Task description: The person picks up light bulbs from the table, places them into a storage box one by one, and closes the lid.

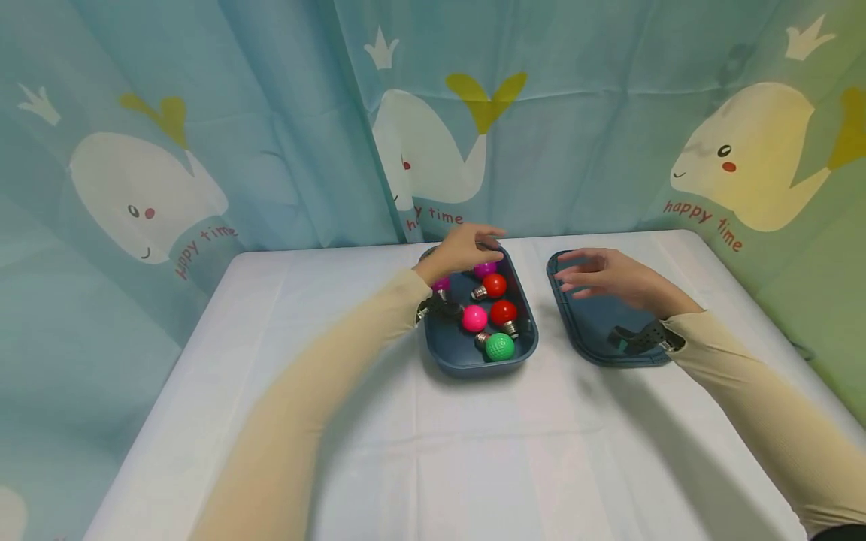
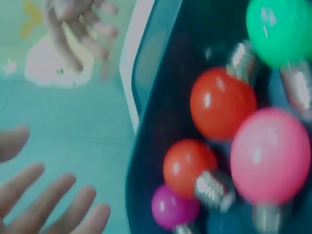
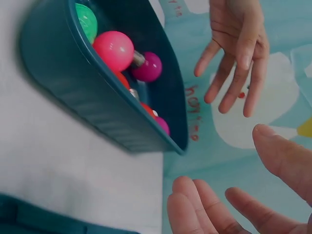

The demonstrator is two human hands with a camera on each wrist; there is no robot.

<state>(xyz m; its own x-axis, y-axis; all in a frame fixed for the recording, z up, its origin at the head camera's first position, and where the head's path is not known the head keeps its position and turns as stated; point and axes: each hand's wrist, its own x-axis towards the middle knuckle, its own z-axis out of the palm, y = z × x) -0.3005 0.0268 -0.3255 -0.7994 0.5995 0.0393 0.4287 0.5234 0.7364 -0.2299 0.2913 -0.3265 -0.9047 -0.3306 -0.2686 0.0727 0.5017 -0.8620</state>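
A deep dark-blue plastic bin (image 1: pixel 473 371) holds several round light bulbs with silvery screw bases. Among them are a green dimpled bulb (image 1: pixel 500 347), a pink bulb (image 1: pixel 474 318), two red bulbs (image 1: pixel 504 312) and two purple bulbs, one by the far wall (image 1: pixel 484 269). Over the bin's far end hovers my left hand (image 1: pixel 461 248), fingers spread and holding nothing. To the right, my right hand (image 1: pixel 605 276) hangs above a flat dark-blue lid (image 1: pixel 602 327), also holding nothing. In the right wrist view both hands show, with fingers apart and thumbs extended.
Bin and lid stand side by side on a white-covered table (image 1: pixel 433 466), close to its far edge. A light-blue curtain (image 1: pixel 291 150) with printed whales hangs right behind the table and along both sides. A dark strap with a small camera (image 1: pixel 639 336) is on each wrist.
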